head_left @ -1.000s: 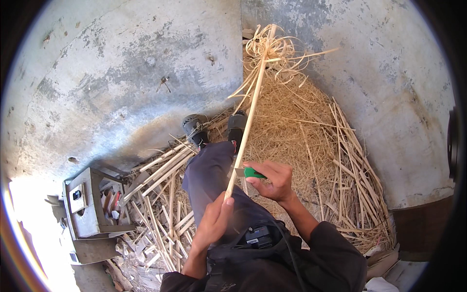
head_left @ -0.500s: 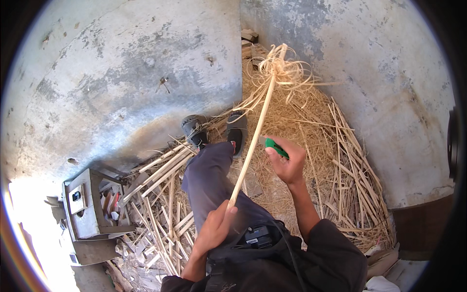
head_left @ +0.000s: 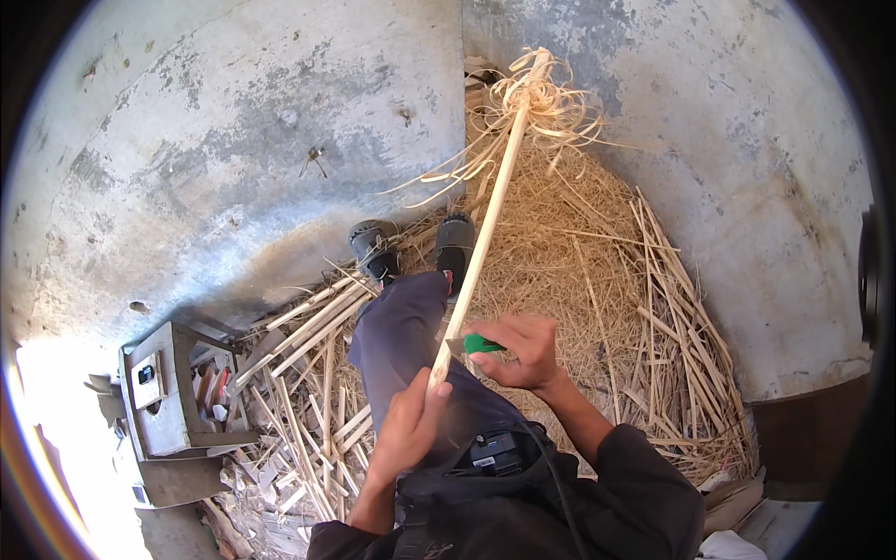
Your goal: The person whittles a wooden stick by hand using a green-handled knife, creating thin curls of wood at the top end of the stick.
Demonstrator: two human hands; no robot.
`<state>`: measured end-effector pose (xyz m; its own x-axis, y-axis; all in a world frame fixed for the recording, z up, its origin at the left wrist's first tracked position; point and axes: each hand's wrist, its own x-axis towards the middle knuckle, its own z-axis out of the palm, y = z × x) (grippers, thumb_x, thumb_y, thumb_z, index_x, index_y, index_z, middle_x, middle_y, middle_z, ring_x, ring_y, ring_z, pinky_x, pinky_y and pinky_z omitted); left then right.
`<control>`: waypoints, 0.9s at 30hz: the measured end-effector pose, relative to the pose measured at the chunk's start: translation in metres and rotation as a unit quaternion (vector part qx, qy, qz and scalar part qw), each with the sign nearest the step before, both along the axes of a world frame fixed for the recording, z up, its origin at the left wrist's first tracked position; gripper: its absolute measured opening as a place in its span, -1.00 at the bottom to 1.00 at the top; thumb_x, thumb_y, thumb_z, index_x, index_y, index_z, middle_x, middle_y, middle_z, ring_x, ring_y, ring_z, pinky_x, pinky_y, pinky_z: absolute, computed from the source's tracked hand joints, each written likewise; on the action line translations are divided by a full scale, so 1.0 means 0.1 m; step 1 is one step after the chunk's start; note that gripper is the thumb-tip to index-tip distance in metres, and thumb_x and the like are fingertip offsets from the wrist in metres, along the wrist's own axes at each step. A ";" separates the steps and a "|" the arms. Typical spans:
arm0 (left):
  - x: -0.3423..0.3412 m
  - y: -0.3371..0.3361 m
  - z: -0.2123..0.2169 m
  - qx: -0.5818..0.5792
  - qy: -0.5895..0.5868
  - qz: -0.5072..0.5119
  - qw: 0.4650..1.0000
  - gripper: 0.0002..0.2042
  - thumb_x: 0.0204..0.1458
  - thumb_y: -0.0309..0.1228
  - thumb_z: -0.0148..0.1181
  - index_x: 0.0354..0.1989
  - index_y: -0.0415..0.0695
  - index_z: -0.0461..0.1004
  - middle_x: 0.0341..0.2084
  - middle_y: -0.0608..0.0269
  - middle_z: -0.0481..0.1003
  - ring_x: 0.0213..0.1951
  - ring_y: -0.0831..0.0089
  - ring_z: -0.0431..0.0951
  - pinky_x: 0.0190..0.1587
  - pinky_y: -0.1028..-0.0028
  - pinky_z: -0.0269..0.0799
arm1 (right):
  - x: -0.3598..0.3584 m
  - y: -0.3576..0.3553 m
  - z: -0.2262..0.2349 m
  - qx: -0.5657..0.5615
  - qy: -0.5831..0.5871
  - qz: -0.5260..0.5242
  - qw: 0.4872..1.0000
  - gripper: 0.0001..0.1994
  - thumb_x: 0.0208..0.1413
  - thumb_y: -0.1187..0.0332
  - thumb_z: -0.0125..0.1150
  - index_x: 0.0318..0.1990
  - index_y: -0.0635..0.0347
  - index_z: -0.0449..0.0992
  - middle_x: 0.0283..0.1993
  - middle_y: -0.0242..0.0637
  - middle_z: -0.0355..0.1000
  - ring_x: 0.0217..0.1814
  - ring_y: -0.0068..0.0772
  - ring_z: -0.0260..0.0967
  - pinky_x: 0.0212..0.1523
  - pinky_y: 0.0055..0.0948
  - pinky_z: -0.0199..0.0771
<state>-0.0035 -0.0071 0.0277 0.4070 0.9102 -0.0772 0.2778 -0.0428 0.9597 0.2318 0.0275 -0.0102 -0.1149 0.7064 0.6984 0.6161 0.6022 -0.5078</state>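
Observation:
My left hand (head_left: pixel 409 425) is closed around the lower end of a long pale wooden strip (head_left: pixel 493 219), which slants up and away from me. Thin curled shavings (head_left: pixel 546 103) cling in a tangle to its far end. In my right hand (head_left: pixel 525 353) is a green-handled knife (head_left: pixel 483 344). Its blade meets the strip a short way above my left hand. My right fingers wrap the handle and hide part of it.
Pale shavings (head_left: pixel 560 252) heap on the floor ahead. Loose strips lie in a bundle (head_left: pixel 686 345) to the right and in a pile (head_left: pixel 317 317) to the left. A worn wooden stool (head_left: pixel 154 439) holding odds and ends stands at left. Grey walls (head_left: pixel 280 112) meet in a corner ahead.
My right hand and the knife have come down and left, from beside the strip onto its lower part. The strip's far end, with its curls, has risen slightly.

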 end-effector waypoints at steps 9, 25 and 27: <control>0.03 -0.05 0.00 0.024 0.037 0.018 0.999 -0.76 0.49 -0.33 0.08 -0.15 -0.30 0.36 -0.57 -0.21 0.43 -0.44 -0.31 0.51 -0.42 0.02 0.28 | -0.01 0.01 0.04 0.030 -0.011 -0.014 0.999 -0.71 0.11 0.15 0.53 -0.06 0.00 0.78 -0.49 -0.46 0.53 -0.57 -0.39 0.48 -0.54 -0.36 0.44; 0.01 -0.12 -0.05 0.065 0.108 0.017 0.992 -0.75 0.48 -0.30 0.09 -0.03 -0.32 0.41 -0.57 -0.14 0.51 -0.44 -0.25 0.57 -0.38 -0.02 0.35 | 0.06 0.02 0.06 0.010 0.025 -0.050 0.998 -0.75 0.09 0.17 0.52 -0.12 0.02 0.79 -0.43 -0.40 0.63 -0.53 -0.37 0.55 -0.52 -0.37 0.50; 0.01 -0.13 -0.04 0.066 0.116 0.020 0.991 -0.75 0.48 -0.31 0.09 -0.03 -0.32 0.41 -0.56 -0.13 0.52 -0.43 -0.25 0.57 -0.37 -0.03 0.35 | 0.08 0.01 0.07 -0.022 -0.003 -0.055 0.998 -0.74 0.10 0.18 0.51 -0.11 0.04 0.79 -0.37 -0.32 0.68 -0.46 -0.35 0.63 -0.45 -0.38 0.58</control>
